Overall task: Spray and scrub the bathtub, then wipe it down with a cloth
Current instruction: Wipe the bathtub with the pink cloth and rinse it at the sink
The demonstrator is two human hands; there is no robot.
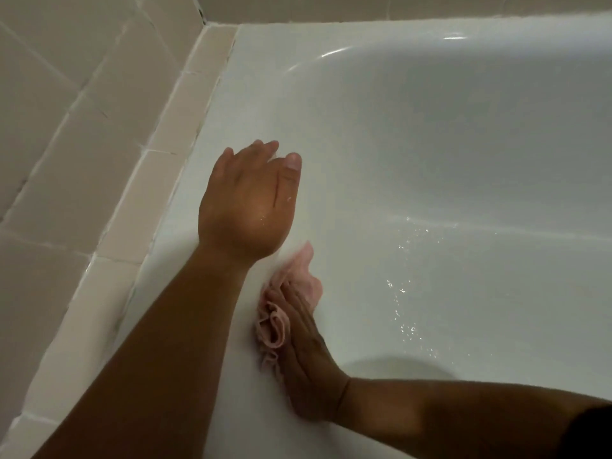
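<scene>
Bathtub (430,144) wall was wet; right hand (308,359) pressed a half-hidden pink cloth (275,323) against it, fingers straight; left hand (246,200) was flat, fingers loose.

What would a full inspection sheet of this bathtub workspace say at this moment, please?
Surface: white, glossy bathtub; water droplets on its inner side.
Job's things: pink cloth, bunched against the tub's inner wall; no spray bottle or scrubber seen.
Clutter: nothing seen.
Hands: left hand flat with straight fingers at the tub's sloped end, holding nothing, and I cannot tell if it touches; right hand presses the cloth onto the tub with fairly straight fingers.
Cables: nothing seen.
Surroundings: beige tiled wall with pale grout borders the tub at left and rear.
</scene>
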